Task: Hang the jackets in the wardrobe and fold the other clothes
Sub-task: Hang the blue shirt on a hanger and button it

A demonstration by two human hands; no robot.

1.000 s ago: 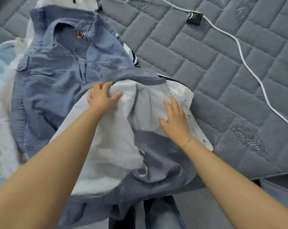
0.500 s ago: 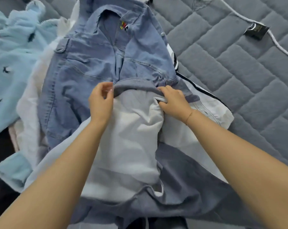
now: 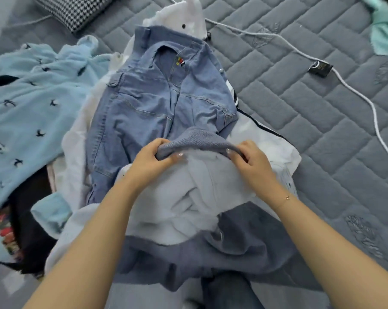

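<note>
A grey-blue garment with a pale lining lies turned inside out on the pile in front of me. My left hand and my right hand each grip its ribbed grey-blue hem, thumbs under the edge, fingers curled over it. Beyond the hem a blue denim jacket lies spread open, collar away from me. Under it lies a white garment. A light blue fleece with small dark birds is spread at the left.
All of this rests on a grey quilted mattress. A white cord with a black tag runs across the right side. A houndstooth cushion sits at the top left, a mint cloth at the top right, dark clothes at the lower left.
My right hand moved from lying flat on the lining up to the hem and took hold of it. My left hand shifted along the same edge. The view swung right, showing more of the pile.
</note>
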